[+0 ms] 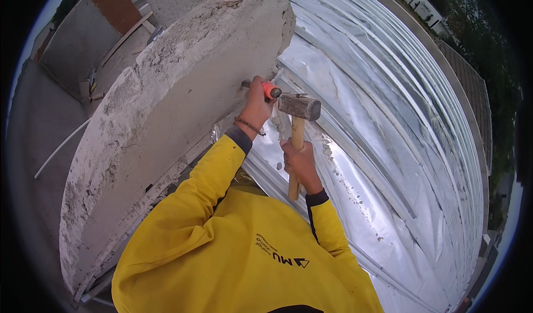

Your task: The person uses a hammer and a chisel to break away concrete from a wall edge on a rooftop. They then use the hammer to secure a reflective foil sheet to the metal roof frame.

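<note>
Against the rough plastered wall [166, 113], the left hand [256, 105] is clenched round the orange-capped chisel [270, 90]; the right hand [300, 163] grips the hammer [298, 109] mid-handle; square, short blows on the cap seem wisest.

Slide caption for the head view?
Left hand holds chisel against concrete wall; right hand grips hammer.

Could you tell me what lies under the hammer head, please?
Under the hammer: shiny foil roof with grey rubble crumbs. The right hand covers part.
</note>
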The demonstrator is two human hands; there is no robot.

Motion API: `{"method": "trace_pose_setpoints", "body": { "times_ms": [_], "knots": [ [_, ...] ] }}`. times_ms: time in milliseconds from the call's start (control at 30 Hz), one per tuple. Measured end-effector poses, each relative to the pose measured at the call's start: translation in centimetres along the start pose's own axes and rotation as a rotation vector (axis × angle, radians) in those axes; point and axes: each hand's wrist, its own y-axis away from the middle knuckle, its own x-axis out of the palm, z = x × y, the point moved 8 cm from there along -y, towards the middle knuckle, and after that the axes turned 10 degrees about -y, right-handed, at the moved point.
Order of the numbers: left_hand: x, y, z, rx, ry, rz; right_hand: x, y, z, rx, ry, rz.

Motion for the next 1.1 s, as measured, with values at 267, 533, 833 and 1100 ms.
{"method": "trace_pose_setpoints", "body": {
  "times_ms": [267,533,833,1100],
  "knots": [
    [-4.5,2.9,0.7,-0.186,-0.17,0.04,-1.9,5.9,3.9,-0.164,-0.157,-0.08],
    [-4.9,3.8,-0.8,-0.133,-0.483,0.041,-0.5,10.5,0.6,-0.099,-0.303,0.021],
    [-3.7,7.0,-0.8,-0.032,-0.676,0.095,0.0,13.3,1.1,-0.194,-0.217,0.197],
    [-4.4,5.4,-1.7,-0.06,-0.567,0.041,-0.8,14.6,3.7,-0.488,-0.097,-0.07]
  ]
}}
